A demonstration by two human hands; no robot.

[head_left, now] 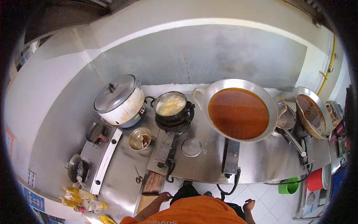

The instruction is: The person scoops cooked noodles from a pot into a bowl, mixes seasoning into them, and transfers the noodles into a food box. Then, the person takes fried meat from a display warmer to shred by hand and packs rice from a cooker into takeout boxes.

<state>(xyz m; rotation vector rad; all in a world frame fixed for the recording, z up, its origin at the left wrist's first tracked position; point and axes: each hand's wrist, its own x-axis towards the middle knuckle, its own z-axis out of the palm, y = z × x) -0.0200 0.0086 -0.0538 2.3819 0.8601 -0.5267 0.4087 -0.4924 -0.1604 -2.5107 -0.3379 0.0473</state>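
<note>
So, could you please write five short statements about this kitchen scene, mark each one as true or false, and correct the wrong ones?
1. The wide pan contains a reddish-brown liquid. True.
2. The big cooker stands without its lid. False: the lid is on it.
3. The scissors lie on the steel counter. True.
4. The right hand is holding the green container. False: the hand is apart from it.
5. The small steel bowl is nearer to the big cooker than to the wide pan. True.
</note>
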